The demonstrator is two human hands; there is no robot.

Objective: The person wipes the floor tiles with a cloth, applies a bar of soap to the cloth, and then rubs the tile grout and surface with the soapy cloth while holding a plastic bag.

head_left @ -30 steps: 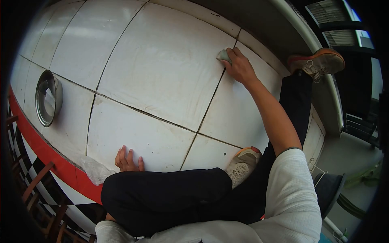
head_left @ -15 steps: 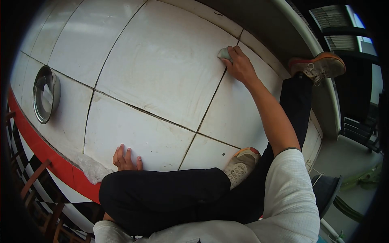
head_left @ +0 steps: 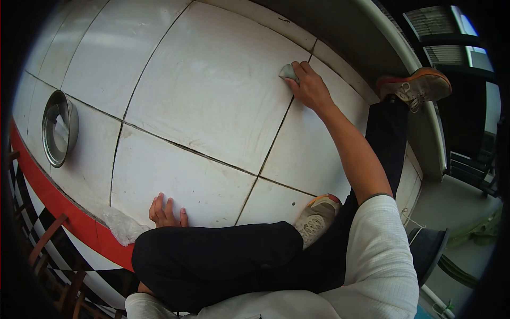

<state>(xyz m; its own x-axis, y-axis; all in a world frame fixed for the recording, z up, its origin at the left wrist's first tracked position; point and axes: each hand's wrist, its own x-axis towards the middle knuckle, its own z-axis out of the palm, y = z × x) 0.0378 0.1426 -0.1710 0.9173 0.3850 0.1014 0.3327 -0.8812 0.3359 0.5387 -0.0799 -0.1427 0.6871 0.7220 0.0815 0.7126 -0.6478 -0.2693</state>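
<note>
White tiles [head_left: 212, 80], large and scuffed, make up the raised surface that fills most of the view. They are divided by dark grout lines [head_left: 273, 135] and edged on the left by a red border [head_left: 58, 204], beyond which wooden chairs [head_left: 48, 234] are glimpsed lower down. Across the bottom, legs in dark trousers [head_left: 212, 260] are folded on the tiles. One grey shoe [head_left: 317, 215] is tucked near the knee and the other shoe [head_left: 417, 85] is stretched towards the far right edge — a seated pose that apparently keeps the body low. A metal bowl [head_left: 57, 127] is set near the red border, well apart from both hands. A crumpled plastic bag [head_left: 122, 226] lies at the edge, just beside the left hand [head_left: 166, 212]. That hand is laid open on the tile with nothing held, seemingly planted there as a prop for the leaning body. The right hand [head_left: 308, 87] is reached out on a straight arm and closed around a small pale pad [head_left: 287, 72]. The pad is pressed by the fingertips against the tile right beside a grout line — held flat, it appears, so that its face meets the surface.
</note>
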